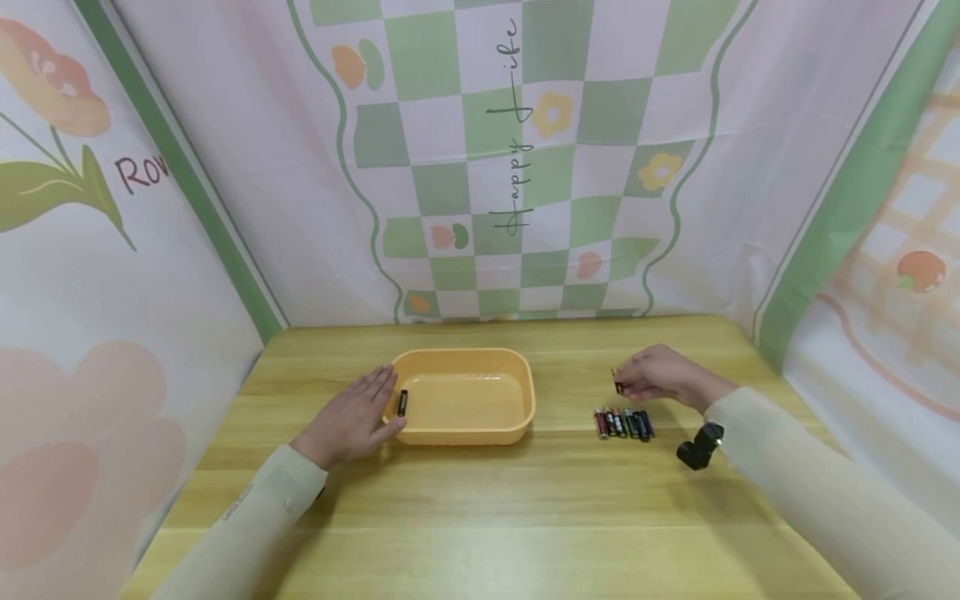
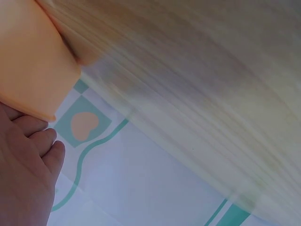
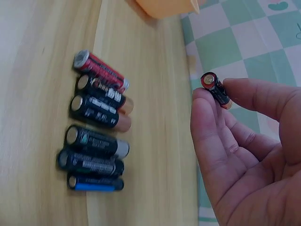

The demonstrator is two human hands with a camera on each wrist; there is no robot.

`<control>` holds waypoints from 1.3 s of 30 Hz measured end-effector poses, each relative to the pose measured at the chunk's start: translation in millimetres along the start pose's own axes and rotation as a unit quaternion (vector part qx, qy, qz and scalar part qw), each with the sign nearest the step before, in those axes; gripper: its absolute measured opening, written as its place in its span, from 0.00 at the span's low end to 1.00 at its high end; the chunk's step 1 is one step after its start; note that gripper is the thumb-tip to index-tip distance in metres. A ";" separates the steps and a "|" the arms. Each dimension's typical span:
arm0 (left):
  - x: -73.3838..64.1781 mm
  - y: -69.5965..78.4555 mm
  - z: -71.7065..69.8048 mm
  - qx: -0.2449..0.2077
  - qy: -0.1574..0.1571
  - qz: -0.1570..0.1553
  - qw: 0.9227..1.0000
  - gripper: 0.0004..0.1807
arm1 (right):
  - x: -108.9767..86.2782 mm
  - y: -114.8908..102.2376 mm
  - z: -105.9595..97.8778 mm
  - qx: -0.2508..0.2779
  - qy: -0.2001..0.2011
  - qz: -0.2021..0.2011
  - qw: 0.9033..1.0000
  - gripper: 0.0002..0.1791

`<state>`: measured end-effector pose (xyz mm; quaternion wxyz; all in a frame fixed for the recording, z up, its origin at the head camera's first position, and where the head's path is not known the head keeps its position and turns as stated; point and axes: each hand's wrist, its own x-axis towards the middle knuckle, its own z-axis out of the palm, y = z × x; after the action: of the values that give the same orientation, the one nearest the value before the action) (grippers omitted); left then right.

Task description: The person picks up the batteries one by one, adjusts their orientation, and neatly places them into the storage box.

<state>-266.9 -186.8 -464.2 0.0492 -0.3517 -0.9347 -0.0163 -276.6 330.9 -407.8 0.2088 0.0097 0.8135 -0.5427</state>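
Observation:
My right hand (image 1: 663,373) pinches a small black battery (image 3: 216,90) with a coppery end between thumb and fingertips, held above the table. Just below it lies a row of several batteries, among them a red battery (image 3: 101,70) at one end and a thin black-and-blue battery (image 3: 96,182) at the other. My left hand (image 1: 356,417) rests against the left end of a yellow-orange plastic basin (image 1: 465,437), its fingers fairly straight along the rim. Inside the basin, near that hand, a single black battery (image 1: 402,403) lies against the left side.
Basin and batteries stand on a light wooden table (image 1: 480,508). Behind it hangs a green-and-white checked cloth (image 1: 495,175), with patterned cloths on both sides. A black wrist camera (image 1: 700,447) sits under the right sleeve.

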 end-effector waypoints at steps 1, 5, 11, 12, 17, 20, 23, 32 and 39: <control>-0.1 0.1 -0.2 0.000 0.001 0.000 1.000 0.45 | 0.9 -1.2 1.5 0.000 -0.002 -0.002 1.000 0.24; -0.6 0.9 -0.5 -0.004 0.009 0.003 1.000 0.44 | 5.1 -3.1 8.4 0.010 -0.005 -0.003 1.000 0.24; -0.6 1.4 -0.2 -0.006 0.009 -0.001 1.000 0.44 | 10.7 -5.2 19.8 0.018 -0.014 -0.011 1.000 0.27; -0.4 1.3 0.0 -0.005 0.009 -0.001 1.000 0.44 | 11.7 -5.7 21.6 0.019 -0.014 -0.011 1.000 0.27; 0.1 0.9 0.6 0.001 0.009 0.002 1.000 0.45 | 16.6 -10.7 32.3 0.023 -0.022 -0.010 0.999 0.25; -0.2 1.3 -0.2 0.001 0.002 -0.001 1.000 0.45 | 18.9 -14.6 37.7 0.019 -0.028 -0.012 0.999 0.24; -0.6 2.1 -1.6 -0.003 -0.002 -0.003 1.000 0.45 | 20.2 -18.3 41.7 0.017 -0.031 -0.012 0.999 0.23; -1.1 2.2 -2.6 -0.002 -0.002 -0.004 1.000 0.45 | 26.3 -25.7 49.7 -0.010 -0.027 -0.020 0.999 0.21; 0.1 2.0 -0.3 0.003 0.002 -0.002 1.000 0.45 | 29.6 -29.1 54.9 -0.011 -0.028 -0.014 0.999 0.18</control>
<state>-265.6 -185.3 -463.9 0.0519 -0.3501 -0.9352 -0.0142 -292.6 264.0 -410.4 0.2240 -0.0197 0.8132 -0.5368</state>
